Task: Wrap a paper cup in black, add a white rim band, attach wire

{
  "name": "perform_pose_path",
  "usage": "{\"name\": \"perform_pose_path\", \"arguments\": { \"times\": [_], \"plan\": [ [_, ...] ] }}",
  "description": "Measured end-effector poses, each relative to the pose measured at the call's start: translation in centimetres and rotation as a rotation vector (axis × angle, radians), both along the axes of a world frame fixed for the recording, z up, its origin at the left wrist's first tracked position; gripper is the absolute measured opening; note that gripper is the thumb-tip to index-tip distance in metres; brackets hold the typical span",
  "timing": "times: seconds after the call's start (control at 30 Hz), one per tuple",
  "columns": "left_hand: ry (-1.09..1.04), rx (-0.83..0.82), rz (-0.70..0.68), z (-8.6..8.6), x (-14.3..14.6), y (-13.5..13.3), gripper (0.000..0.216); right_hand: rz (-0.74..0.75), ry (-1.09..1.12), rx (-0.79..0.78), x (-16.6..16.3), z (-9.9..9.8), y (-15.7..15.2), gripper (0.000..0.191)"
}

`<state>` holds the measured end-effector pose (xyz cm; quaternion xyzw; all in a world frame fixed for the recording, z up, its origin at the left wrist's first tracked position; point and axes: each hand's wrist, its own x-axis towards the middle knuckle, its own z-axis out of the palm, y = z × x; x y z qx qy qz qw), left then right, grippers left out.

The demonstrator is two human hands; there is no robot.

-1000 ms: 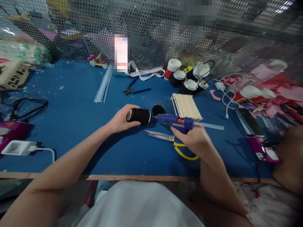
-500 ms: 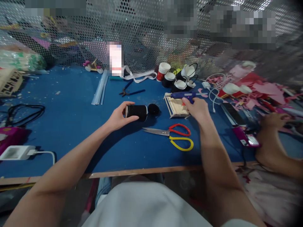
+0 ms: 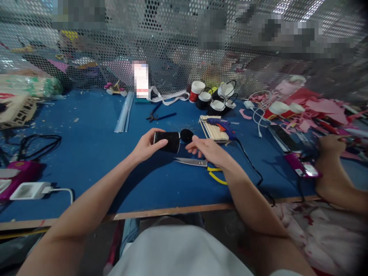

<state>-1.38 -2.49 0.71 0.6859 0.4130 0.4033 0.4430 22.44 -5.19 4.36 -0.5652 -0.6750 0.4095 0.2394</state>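
Note:
My left hand [image 3: 149, 145] is closed round a black-covered cup [image 3: 167, 142], held on its side with its pale rim towards the right. Just beyond that rim sits a fuzzy black ball [image 3: 186, 135]. My right hand [image 3: 205, 148] is at the ball's right side, its fingers apart; whether a fingertip touches the ball I cannot tell. Below it lie scissors [image 3: 192, 162] with a yellow handle loop, their other loop hidden under the hand. A blue glue gun [image 3: 225, 127] rests on a small rack of wooden sticks [image 3: 212, 132].
Behind stand white-rimmed cups [image 3: 204, 99] in black and red. Pliers [image 3: 161, 116] and clear glue sticks [image 3: 124, 115] lie further left. The glue gun's black cord [image 3: 250, 161] runs to the front edge. A co-worker's hand [image 3: 332, 147] is at the right, near a phone [image 3: 284, 138].
My right hand has let go of the glue gun, now lying on the stick rack, and moved left to the black ball. My left hand keeps hold of the cup.

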Motion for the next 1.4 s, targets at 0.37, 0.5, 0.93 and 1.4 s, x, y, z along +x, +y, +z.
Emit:
{"name": "perform_pose_path", "arguments": {
  "times": [0.37,0.5,0.93,1.4],
  "plan": [
    [-0.012,-0.094,-0.101,0.4,0.6,-0.9,0.044,-0.194,0.843,-0.15,-2.8,-2.4,1.8,0.029],
    [0.031,-0.137,-0.149,-0.2,0.7,-0.9,0.044,-0.204,0.894,-0.078,-2.3,-2.3,1.5,0.014],
    [0.034,-0.13,-0.231,-0.2,0.9,-1.2,0.043,-0.215,0.548,0.141,-1.6,-3.0,1.1,0.02],
    [0.042,0.082,-0.221,0.1,0.9,-1.3,0.045,-0.189,0.469,0.139,-1.6,-3.0,0.8,0.021]
  ]
}}
